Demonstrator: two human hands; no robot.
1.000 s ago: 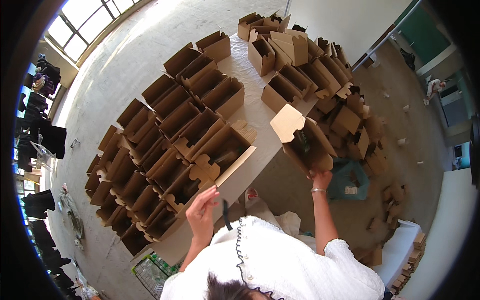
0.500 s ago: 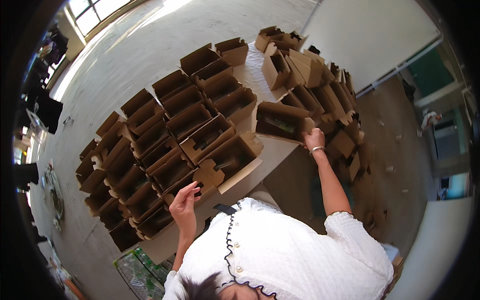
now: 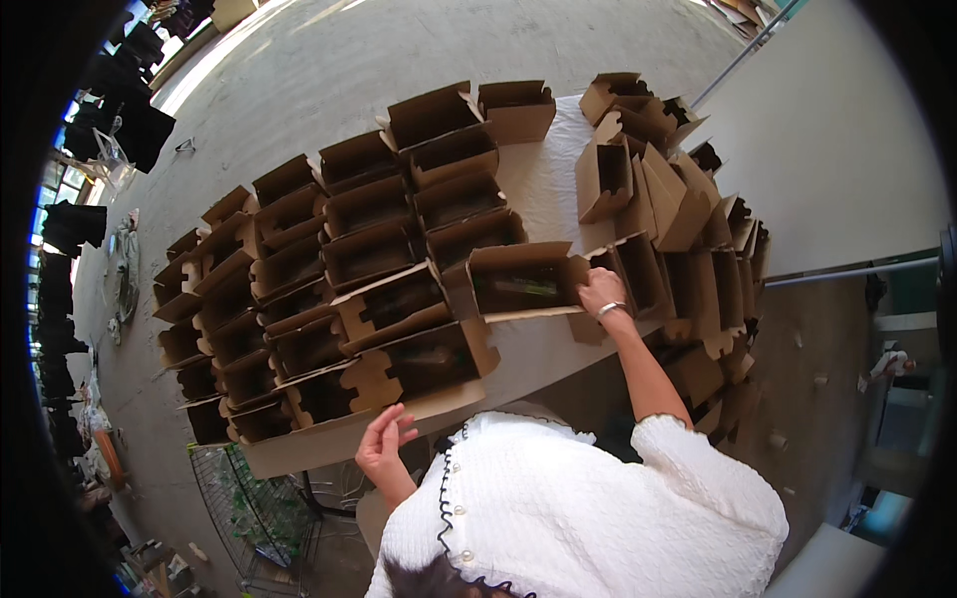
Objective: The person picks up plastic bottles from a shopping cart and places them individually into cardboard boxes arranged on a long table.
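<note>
My right hand (image 3: pixel 602 291) grips the right end wall of an open cardboard box (image 3: pixel 528 261), fingers closed over its edge. Something greenish and shiny lies inside that box; its kind is unclear. The box sits against the right side of several rows of open boxes (image 3: pixel 369 211) packed on a table (image 3: pixel 543 344). Nearest to me in the rows is an open box (image 3: pixel 434 344) with loose side flaps and a pale shiny thing in it. Just below this box is my left hand (image 3: pixel 384 446), fingers loosely bent and apart, holding nothing.
A heap of more open boxes (image 3: pixel 683 214) crowds the table's right side and spills lower down. Below the table at left stands a wire basket (image 3: pixel 254 518) with green things in it. A pale panel (image 3: pixel 827 130) rises at the far right.
My right hand has brought its box leftward, up to the packed rows. The left hand is a little lower, off the near box's flap. My whole view has turned and shifted.
</note>
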